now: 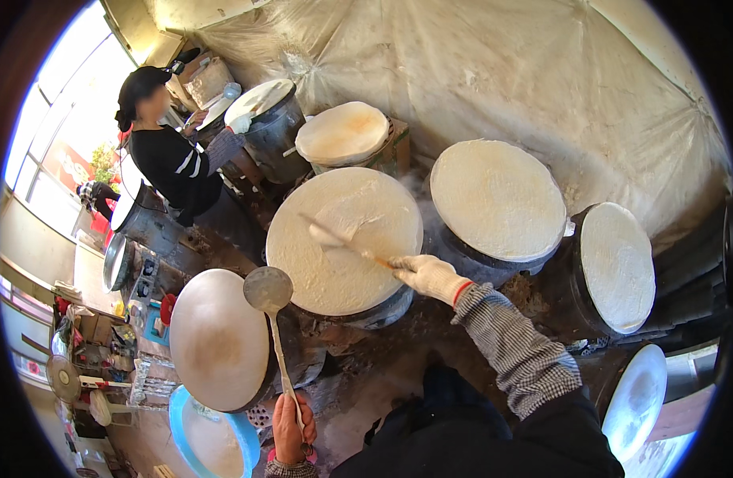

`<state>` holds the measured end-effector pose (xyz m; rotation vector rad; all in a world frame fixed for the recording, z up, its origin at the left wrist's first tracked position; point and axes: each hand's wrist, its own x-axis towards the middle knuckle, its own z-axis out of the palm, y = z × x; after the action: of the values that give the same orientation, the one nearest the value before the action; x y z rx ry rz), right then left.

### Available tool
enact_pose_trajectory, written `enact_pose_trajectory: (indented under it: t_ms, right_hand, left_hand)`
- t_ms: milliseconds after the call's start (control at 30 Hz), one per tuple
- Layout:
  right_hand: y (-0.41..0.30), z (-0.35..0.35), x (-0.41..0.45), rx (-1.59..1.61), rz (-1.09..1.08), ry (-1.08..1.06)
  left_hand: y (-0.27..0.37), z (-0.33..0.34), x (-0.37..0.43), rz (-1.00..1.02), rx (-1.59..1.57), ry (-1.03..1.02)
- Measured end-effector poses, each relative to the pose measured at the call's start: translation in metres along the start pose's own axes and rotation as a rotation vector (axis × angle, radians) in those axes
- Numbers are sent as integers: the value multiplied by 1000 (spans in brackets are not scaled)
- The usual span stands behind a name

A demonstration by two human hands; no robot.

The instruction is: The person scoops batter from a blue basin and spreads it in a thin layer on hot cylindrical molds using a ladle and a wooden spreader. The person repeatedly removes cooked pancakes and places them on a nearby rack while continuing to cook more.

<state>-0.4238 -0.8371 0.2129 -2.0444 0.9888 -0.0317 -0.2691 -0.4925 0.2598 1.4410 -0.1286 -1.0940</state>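
My right hand (429, 276), in a white knit glove with a red cuff edge, grips a thin spreading tool (337, 238) with a light handle. Its blade lies against pale batter (306, 269) covering a large round griddle (366, 319) in front of me. Bare, my left hand (293, 425) is closed around the long handle of a metal ladle (268, 289). That ladle's bowl is held up between the batter-covered griddle and a second round griddle (220, 340), whose surface is bare with a brownish centre.
More batter-covered round griddles (497, 200) (617, 269) stand to the right. A stack of round flatbreads (342, 132) sits behind. At the left, a co-worker (175, 161) stands by another drum-shaped stove (277, 140). A blue-rimmed tub (178, 412) of pale batter is low left.
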Motion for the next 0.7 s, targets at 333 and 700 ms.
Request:
enact_pose_trajectory:
  t_ms: [333,700]
  right_hand:
    - [46,43,-81,184,-74,516]
    - [9,123,-105,911,185,185]
  left_hand:
    - [13,12,18,-5,123,-57]
    - [-1,59,96,68,93,-100]
